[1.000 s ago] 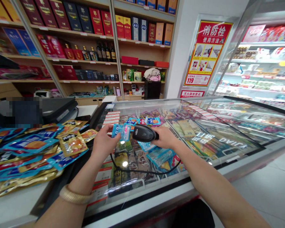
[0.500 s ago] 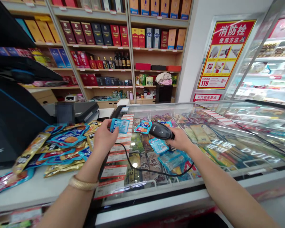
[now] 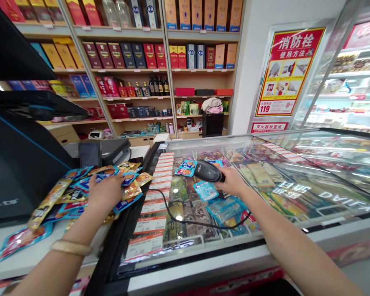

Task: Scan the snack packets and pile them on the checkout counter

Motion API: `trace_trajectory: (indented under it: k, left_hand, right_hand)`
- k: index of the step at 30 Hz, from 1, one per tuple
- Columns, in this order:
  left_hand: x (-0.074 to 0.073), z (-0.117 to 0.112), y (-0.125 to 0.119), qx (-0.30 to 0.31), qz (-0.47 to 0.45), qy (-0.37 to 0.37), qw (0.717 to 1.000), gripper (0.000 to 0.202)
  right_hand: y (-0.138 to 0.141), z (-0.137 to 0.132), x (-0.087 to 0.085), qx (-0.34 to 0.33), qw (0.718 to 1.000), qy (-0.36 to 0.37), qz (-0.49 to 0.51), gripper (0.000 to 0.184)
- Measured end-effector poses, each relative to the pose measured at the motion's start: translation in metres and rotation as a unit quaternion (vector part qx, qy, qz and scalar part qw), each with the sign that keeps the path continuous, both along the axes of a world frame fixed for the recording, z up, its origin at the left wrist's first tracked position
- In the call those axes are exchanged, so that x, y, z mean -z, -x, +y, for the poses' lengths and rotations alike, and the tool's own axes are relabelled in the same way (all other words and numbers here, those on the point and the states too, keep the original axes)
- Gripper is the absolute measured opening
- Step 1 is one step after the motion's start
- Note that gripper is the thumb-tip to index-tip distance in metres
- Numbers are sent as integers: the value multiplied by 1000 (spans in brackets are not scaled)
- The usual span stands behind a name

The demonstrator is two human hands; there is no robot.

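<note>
My right hand [image 3: 231, 180] is wrapped round the handle of a black barcode scanner [image 3: 208, 170], held above the glass top of a chest freezer. By the scanner's head lies a small blue and red snack packet [image 3: 186, 168], and just below it a light-blue packet [image 3: 205, 190] shows its printed back. To the left, my left hand [image 3: 106, 192] rests on a heap of blue and gold snack packets [image 3: 75, 195]. Its thumb and fingers are apart and touch the packets; the fingertips are partly hidden among them.
The scanner's black cable [image 3: 185, 222] loops across the freezer glass [image 3: 188, 242]. A dark checkout terminal [image 3: 15, 164] stands behind the heap at left. One larger packet [image 3: 21, 242] lies at the counter's front. Shelves of boxed bottles [image 3: 126, 55] line the back wall.
My left hand has moved left and down from above the freezer's edge to the heap. The blue packet it held no longer shows in it. My right hand and scanner have barely moved.
</note>
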State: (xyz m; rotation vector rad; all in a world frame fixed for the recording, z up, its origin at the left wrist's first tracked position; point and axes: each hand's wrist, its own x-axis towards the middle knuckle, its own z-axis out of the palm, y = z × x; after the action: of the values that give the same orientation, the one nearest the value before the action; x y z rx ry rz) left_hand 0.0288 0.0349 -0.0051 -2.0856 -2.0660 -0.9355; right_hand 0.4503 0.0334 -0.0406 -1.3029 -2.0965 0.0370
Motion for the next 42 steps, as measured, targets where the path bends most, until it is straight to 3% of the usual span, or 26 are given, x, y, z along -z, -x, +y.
trace_trajectory:
  k: [5,8,12,17,23,27,31,38,42]
  left_hand:
    - [-9,-9,-15,-33,172,-26,984,31]
    - [-14,-13,-45,-31,169,-51,984,36]
    - [-8,-14,-106,62,115,-14,991,36]
    - [14,-13,-174,224,90,89,966,39]
    - [28,-2,-210,222,115,133,959,50]
    - [31,1,-219,190,138,172,957,59]
    - [28,1,-214,172,109,167,965,54]
    - [5,7,-166,161,-36,144,976,24]
    - [10,13,-139,123,-199,91,968,31]
  right_hand:
    - [-1,0,-4,5,1000,6,-8,27]
    - [-3,-1,-7,-1,1000,-3,11,29]
    - [-5,-1,-8,8,999,-11,40,29]
    - [-5,2,-7,10,999,-13,45,30]
    - [-5,4,-4,13,999,-12,33,29]
    - [-5,2,-4,7,999,-6,35,28]
    - [-4,1,-5,3,999,-2,39,28]
    - [-4,-1,-7,-8,998,-11,58,30]
    - [-2,-2,-9,-16,996,-8,84,26]
